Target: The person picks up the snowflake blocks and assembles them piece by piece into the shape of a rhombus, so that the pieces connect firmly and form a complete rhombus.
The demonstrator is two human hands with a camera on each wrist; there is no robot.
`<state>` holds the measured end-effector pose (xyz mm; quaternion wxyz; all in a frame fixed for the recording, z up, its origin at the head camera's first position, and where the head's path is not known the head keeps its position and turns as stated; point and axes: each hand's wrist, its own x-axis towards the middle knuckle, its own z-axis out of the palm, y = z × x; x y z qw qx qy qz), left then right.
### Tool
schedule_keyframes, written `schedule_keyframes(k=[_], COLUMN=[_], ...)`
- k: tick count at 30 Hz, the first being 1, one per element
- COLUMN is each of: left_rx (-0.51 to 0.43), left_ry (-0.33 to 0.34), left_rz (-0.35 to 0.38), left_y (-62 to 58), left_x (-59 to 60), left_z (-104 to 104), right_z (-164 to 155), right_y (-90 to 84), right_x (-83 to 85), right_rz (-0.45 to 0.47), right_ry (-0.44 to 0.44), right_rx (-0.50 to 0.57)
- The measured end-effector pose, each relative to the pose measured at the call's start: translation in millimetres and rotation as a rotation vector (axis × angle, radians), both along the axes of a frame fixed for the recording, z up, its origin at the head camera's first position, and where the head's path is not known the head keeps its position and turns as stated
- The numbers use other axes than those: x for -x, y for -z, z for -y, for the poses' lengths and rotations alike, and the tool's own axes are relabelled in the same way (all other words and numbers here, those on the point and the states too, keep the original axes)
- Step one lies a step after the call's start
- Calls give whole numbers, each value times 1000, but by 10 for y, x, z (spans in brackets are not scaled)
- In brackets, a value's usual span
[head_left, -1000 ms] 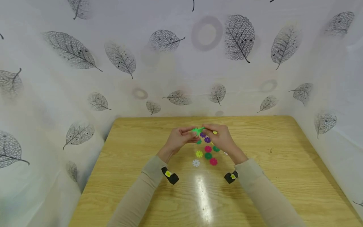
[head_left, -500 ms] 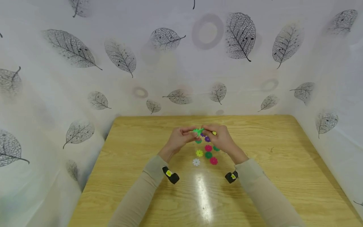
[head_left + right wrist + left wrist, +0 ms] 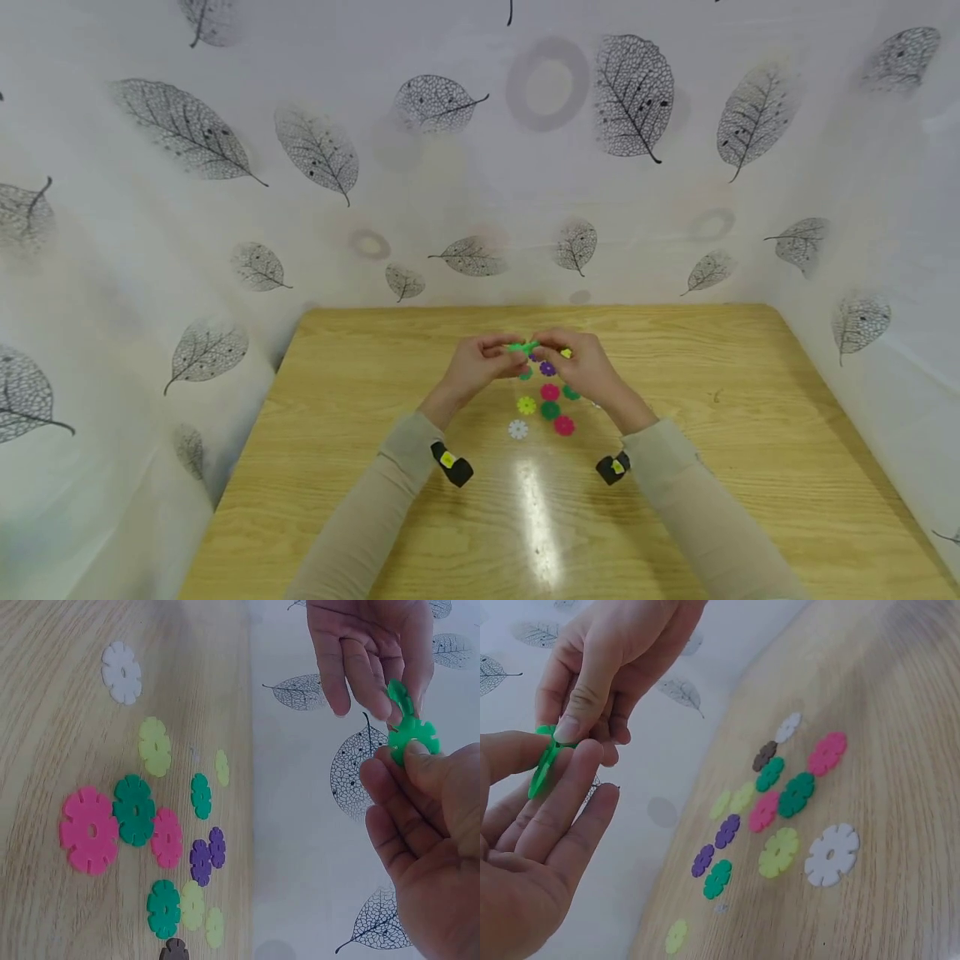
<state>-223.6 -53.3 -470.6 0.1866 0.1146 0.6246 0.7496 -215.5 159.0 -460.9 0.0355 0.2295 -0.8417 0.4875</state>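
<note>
Above the table's middle, my left hand (image 3: 501,353) and right hand (image 3: 546,343) meet fingertip to fingertip. Between them they pinch a small piece made of two bright green notched discs (image 3: 522,347) slotted crosswise. In the right wrist view my right hand (image 3: 401,754) pinches the lower green disc (image 3: 415,736), and the left hand (image 3: 367,652) holds the upper one (image 3: 398,696). In the left wrist view my left hand (image 3: 555,757) grips the green piece (image 3: 543,763) edge-on under the right hand (image 3: 604,667).
Several loose flower-shaped discs lie on the wooden table (image 3: 360,467) under the hands: white (image 3: 517,429), yellow (image 3: 527,405), pink (image 3: 551,392), dark green (image 3: 551,410), red-pink (image 3: 564,426), purple (image 3: 548,368). A leaf-print sheet (image 3: 187,208) walls in the far and side edges.
</note>
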Motion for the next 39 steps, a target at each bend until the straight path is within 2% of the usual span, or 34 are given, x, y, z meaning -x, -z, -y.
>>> schedule_keyframes(k=[4,12,19,23,28,33,39], left_rx=[18,104,141,106,36,123,194], left_ry=[-2,-63,-101,-108,-67,-50,-96], left_rz=[-45,-92,-165,-198,-187,-232,-315], left_y=[19,63,84,74,62,70,90], left_x=[-4,-11,-21,-22,-20,-9,3], left_z=[-14,-54,-57,-67,-58,-17,-21], right_z=[32,76,134,138,130,122,121], right_y=[12,23,-253,-276,-283,-287,-285], right_x=[-5,-23,-186,-202,-208,-211,-206], right_rz=[16,69,35,25,44,55,45], right_ry=[-8,-25,-49,-57,-25,-10,-23], right_rx=[27,73,81,82,70,68,69])
